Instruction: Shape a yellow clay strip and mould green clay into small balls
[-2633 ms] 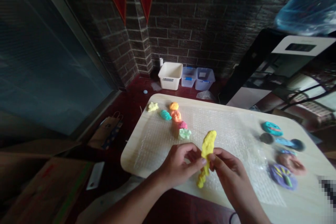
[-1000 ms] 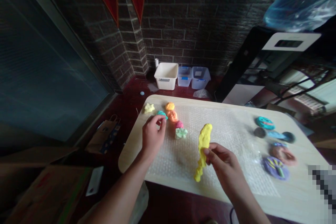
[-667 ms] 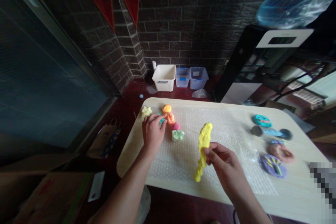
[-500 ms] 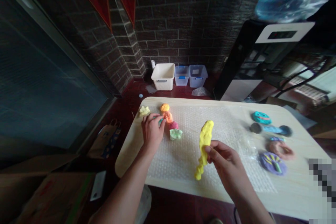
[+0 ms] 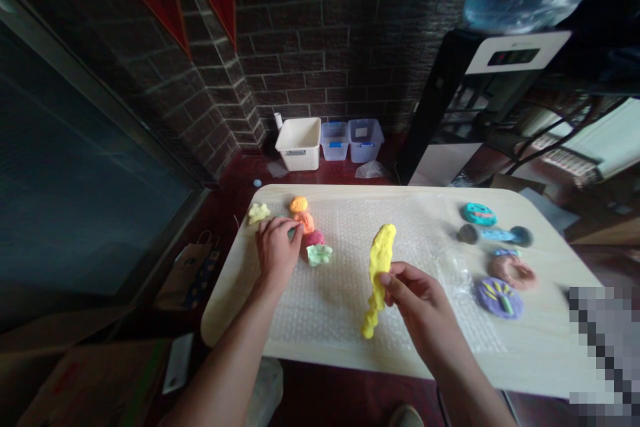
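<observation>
My right hand [image 5: 417, 300] pinches a long, lumpy strip of yellow modelling clay [image 5: 381, 250] between thumb and fingers, holding it upright above the bubble wrap [image 5: 345, 307]. The strip is broad at the top and thin and knobbly at the bottom. At the table's left, my left hand [image 5: 279, 247] has its fingers bent down and closed beside an orange-red clay lump [image 5: 305, 221]. A bit of teal clay [image 5: 291, 233] shows between its thumb and forefinger; its grip is partly hidden. Close by lie a yellow-orange lump [image 5: 299, 203], a crimson lump [image 5: 315, 238], a pale green piece [image 5: 319, 254] and a pale yellow piece [image 5: 259, 213].
On the table's right are a teal clay disc [image 5: 480, 214], a dumbbell-shaped piece [image 5: 495, 235], a pinkish ring [image 5: 515, 271] and a purple disc [image 5: 499, 298]. Beyond the table stand a white bin [image 5: 299, 147], clear boxes [image 5: 365, 141] and a water dispenser [image 5: 450, 107].
The whole view has shifted, so the table and everything on it appear farther left. Both hands keep about the same place and grip; the yellow clay strip stays in my right hand.
</observation>
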Motion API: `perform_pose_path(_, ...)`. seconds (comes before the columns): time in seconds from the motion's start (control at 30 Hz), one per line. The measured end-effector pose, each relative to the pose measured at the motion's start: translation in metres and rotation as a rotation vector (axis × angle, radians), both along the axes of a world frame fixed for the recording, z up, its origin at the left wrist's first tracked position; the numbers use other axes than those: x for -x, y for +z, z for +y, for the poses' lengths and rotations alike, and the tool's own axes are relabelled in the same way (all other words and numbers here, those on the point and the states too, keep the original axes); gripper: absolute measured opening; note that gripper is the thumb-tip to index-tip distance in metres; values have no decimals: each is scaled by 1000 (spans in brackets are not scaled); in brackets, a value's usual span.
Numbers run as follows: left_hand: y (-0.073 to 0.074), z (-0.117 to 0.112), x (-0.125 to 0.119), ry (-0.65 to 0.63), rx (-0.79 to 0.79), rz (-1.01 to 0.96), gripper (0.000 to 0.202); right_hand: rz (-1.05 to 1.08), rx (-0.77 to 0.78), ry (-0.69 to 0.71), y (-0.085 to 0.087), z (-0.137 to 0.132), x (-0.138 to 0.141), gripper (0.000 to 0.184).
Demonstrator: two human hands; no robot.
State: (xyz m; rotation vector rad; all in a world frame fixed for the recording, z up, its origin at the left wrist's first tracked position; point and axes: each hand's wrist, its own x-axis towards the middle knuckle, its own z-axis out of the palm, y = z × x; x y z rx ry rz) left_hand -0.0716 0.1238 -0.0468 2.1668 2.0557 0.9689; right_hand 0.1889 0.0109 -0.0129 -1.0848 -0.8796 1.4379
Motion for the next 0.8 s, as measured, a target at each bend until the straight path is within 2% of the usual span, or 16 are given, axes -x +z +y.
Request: perform_pose_path(0.8,-2,-3,1,2,-8,24,19,35,30,-26,0,0,6,26)
